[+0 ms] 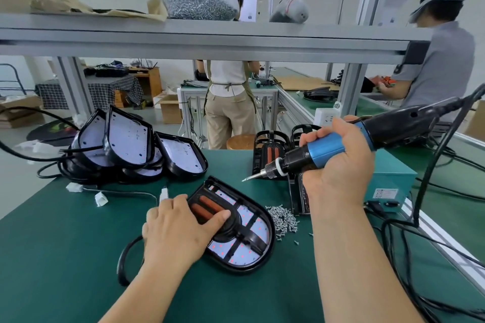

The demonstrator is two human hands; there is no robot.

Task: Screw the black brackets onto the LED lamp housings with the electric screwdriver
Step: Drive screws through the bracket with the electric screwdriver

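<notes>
Green mat (65, 257), near edge: 1 LED lamp housing (272, 240) lies flat, LED board up, black bracket (252, 239) seated in it. Left hand (178, 228) rests palm down on it, thumb straight along the bracket's round hub, pressing; fingertips hidden. Loose screws (284, 219) just right of the housing. Right hand (338, 165) wraps fully round the electric screwdriver (328, 149), bit pointing left, raised clear of the housing. Beyond: teal power box (393, 181), upright spare brackets (270, 149), stacked housings (131, 144). Shelf above: screw bag (199, 2).
</notes>
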